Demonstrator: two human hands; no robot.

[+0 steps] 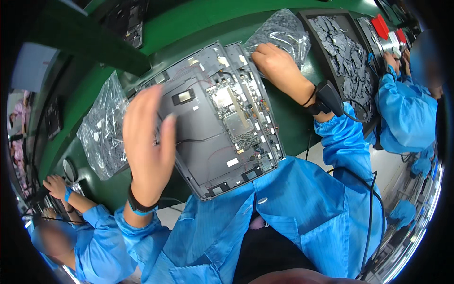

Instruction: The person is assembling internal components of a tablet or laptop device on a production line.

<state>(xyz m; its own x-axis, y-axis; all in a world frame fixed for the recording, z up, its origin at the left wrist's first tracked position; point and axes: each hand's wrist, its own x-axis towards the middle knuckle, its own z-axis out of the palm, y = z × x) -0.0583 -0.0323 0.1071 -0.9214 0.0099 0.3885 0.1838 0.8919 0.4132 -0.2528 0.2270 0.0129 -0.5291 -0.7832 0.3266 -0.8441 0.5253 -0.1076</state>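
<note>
Lying on the green bench [293, 128], the open tablet [215, 123] is pointing from 11 to 5 o'clock. The left hand [147, 142] is hovering wide open at its 9 o'clock edge; the right hand [276, 66] is pressing its 1 o'clock corner, nearer.

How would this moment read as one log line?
left hand: open, raised over opened device | right hand: on device's far edge, beside plastic bag | surface: green table

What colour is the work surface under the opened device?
Green: the work surface shows best in the head view, beside the opened device.
</note>
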